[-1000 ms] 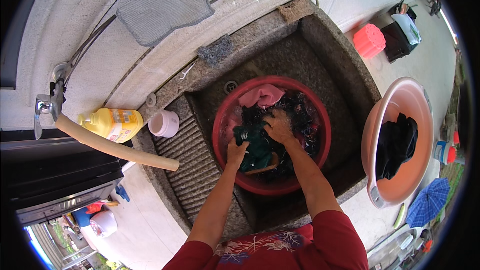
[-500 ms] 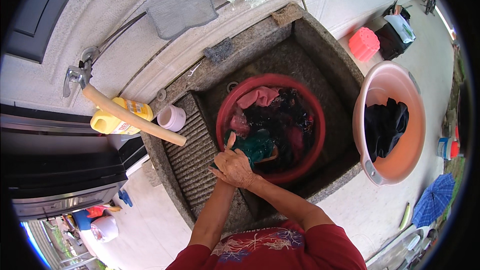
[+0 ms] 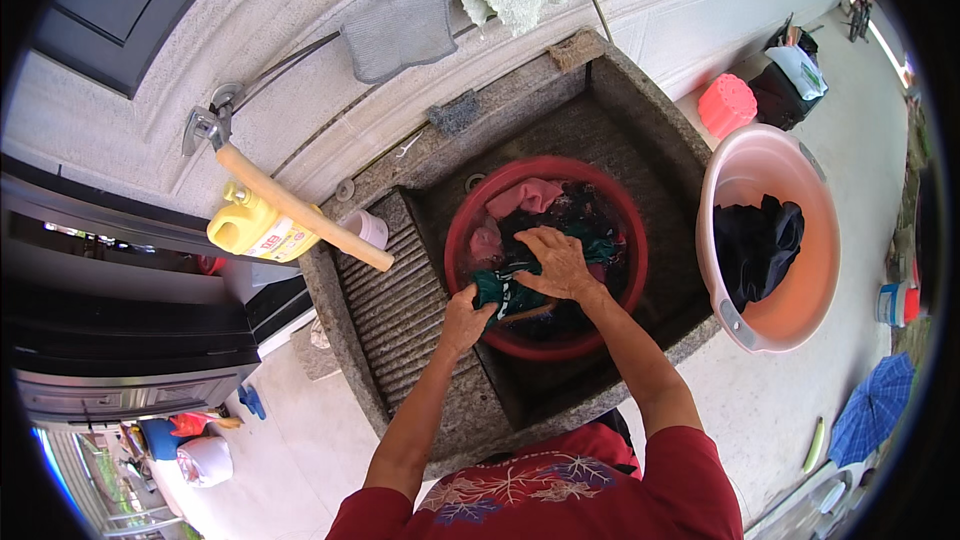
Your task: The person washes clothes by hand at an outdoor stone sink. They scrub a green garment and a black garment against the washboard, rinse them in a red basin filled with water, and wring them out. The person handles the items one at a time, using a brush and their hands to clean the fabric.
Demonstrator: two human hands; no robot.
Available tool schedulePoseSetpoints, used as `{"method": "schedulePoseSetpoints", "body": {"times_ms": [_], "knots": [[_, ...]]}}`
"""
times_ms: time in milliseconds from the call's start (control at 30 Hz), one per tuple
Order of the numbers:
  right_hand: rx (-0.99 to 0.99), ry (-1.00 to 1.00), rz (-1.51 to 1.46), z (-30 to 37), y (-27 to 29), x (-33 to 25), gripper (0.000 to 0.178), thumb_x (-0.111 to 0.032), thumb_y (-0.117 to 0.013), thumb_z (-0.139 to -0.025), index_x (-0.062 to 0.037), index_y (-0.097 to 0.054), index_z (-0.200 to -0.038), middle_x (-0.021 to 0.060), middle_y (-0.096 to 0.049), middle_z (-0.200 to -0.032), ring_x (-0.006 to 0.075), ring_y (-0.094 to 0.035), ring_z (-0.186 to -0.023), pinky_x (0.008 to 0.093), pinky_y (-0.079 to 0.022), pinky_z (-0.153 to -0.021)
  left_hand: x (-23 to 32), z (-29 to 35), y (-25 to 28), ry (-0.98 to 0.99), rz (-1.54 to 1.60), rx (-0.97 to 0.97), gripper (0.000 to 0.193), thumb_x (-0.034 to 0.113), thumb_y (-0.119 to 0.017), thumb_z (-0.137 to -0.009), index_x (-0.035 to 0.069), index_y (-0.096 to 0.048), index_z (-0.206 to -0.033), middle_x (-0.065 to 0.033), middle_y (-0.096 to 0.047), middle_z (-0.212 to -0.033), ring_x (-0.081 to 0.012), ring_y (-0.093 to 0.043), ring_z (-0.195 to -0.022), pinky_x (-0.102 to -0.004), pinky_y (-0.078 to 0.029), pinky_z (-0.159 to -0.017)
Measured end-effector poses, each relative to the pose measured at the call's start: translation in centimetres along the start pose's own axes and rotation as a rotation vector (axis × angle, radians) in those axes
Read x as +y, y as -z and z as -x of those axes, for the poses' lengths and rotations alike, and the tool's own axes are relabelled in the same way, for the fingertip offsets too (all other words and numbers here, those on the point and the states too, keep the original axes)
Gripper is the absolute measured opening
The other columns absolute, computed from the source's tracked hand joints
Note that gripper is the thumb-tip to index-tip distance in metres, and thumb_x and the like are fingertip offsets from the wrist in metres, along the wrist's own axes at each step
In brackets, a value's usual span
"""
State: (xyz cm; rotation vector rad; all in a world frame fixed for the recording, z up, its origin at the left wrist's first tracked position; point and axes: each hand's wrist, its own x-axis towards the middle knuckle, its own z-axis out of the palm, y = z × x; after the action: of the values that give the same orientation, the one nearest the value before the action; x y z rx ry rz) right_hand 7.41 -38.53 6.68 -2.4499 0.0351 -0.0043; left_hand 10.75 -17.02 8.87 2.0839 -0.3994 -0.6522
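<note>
A red basin [image 3: 466, 210] holds water and soaking clothes, and stands in a stone wash sink [image 3: 655, 105]. At the basin's near left rim, my left hand [image 3: 466, 320] is closed on a dark green garment [image 3: 492, 287]. My right hand [image 3: 558, 265] is over the middle of the basin with fingers spread, its thumb at the green cloth. A pink cloth [image 3: 528, 196] lies at the basin's far side, among dark wet clothes. Below the green garment shows a tan piece, perhaps wooden, mostly hidden [image 3: 530, 315].
Left of the basin is the sink's ridged washboard [image 3: 395, 295]. A tap hose [image 3: 300, 208] hangs over it, near a yellow jug [image 3: 262, 230] and a pinkish tub [image 3: 368, 228]. To the right stands a large pink basin [image 3: 815, 285] with a black garment [image 3: 757, 250].
My hands, crossed together at the basin's left rim before, are now apart. The right hand has moved right and away over the clothes, and the green garment is stretched out between them.
</note>
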Motion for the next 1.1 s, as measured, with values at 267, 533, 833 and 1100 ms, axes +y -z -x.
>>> {"method": "schedulePoseSetpoints", "body": {"times_ms": [267,533,833,1100], "knots": [[-0.476,0.068,-0.483,3.1,-1.9,-3.9,0.048,-0.046,-0.063,-0.079,-0.0017,-0.063,-0.096,0.0164,-0.063,-0.085,0.0297,-0.06,-0.083,0.0382,-0.045,-0.073,-0.3,3.1,0.8,0.057,-0.175,-0.144,0.064,0.032,-0.084,-0.058,0.002,-0.053,-0.105,-0.0134,-0.064,-0.091,-0.0306,-0.063,-0.087,-0.0411,-0.048,-0.078],[-0.119,0.152,-0.748,1.9,9.5,-10.4,0.018,-0.018,-0.063,-0.087,-0.0001,-0.061,-0.083,0.0035,-0.057,-0.066,0.0077,-0.05,-0.064,0.0275,-0.041,-0.056,1.2,1.9,1.4,-0.123,0.065,0.063,0.03,0.015,-0.074,-0.075,0.006,-0.06,-0.1,-0.0053,-0.062,-0.092,-0.0177,-0.06,-0.079,-0.0329,-0.049,-0.074],[0.318,0.286,-0.839,3.1,21.8,-14.3,0.036,-0.013,-0.073,-0.077,-0.0056,-0.058,-0.11,0.0006,-0.058,-0.085,0.0067,-0.055,-0.075,0.0218,-0.045,-0.065,17.6,2.6,6.2,-0.392,0.779,0.304,0.021,0.001,-0.062,-0.082,0.005,-0.054,-0.101,0.0006,-0.055,-0.09,-0.0063,-0.053,-0.082,-0.0204,-0.045,-0.074],[0.328,0.292,-0.302,-0.9,9.7,-7.2,0.072,-0.005,-0.074,-0.066,-0.0191,-0.045,-0.13,0.0122,-0.061,-0.102,0.0328,-0.061,-0.094,0.0404,-0.052,-0.077,14.5,-1.6,2.3,-0.281,0.884,0.112,0.039,-0.007,-0.051,-0.078,0.005,-0.045,-0.115,-0.0088,-0.052,-0.11,-0.0155,-0.052,-0.1,-0.0288,-0.044,-0.087]]}}
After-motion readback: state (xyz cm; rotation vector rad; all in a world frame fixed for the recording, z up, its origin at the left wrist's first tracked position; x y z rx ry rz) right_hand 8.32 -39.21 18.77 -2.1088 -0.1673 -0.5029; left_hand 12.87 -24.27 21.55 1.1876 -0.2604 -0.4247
